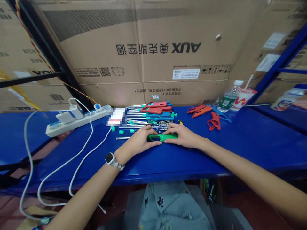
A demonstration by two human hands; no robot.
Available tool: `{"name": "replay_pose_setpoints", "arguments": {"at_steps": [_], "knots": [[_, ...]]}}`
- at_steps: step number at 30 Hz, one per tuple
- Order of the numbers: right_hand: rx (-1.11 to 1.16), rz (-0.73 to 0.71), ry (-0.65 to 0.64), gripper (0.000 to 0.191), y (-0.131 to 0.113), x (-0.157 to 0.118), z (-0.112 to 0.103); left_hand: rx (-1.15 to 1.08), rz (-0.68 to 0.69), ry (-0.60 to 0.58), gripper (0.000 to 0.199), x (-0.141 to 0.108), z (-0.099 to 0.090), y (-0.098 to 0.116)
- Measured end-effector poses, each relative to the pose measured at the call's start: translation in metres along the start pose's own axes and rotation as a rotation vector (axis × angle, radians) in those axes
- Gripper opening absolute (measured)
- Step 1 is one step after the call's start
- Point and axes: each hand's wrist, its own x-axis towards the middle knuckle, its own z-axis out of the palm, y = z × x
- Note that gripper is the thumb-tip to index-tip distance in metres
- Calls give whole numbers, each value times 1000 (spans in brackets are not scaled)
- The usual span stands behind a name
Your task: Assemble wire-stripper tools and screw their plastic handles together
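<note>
In the head view, the left hand (142,140) and right hand (183,135) grip opposite ends of a green lighter casing (164,137) above the blue table (153,166); red-handled lighters (155,107) lie toward twelve o'clock, a bottle (227,97) at two.

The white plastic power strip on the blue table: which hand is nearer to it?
Left. The left hand is right of the white power strip, holding a green plastic handle; the right hand is farther right, at the handle's right end.
</note>
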Motion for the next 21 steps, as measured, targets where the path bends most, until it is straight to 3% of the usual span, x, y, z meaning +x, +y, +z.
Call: {"name": "replay_pose_setpoints", "arguments": {"at_steps": [14,21], "knots": [[-77,-46,10,22,-1,-4,-3,-4,-71,28,42,-4,3,0],[-20,-87,35,24,3,-5,-1,36,-29,-124,31,6,-24,4]]}}
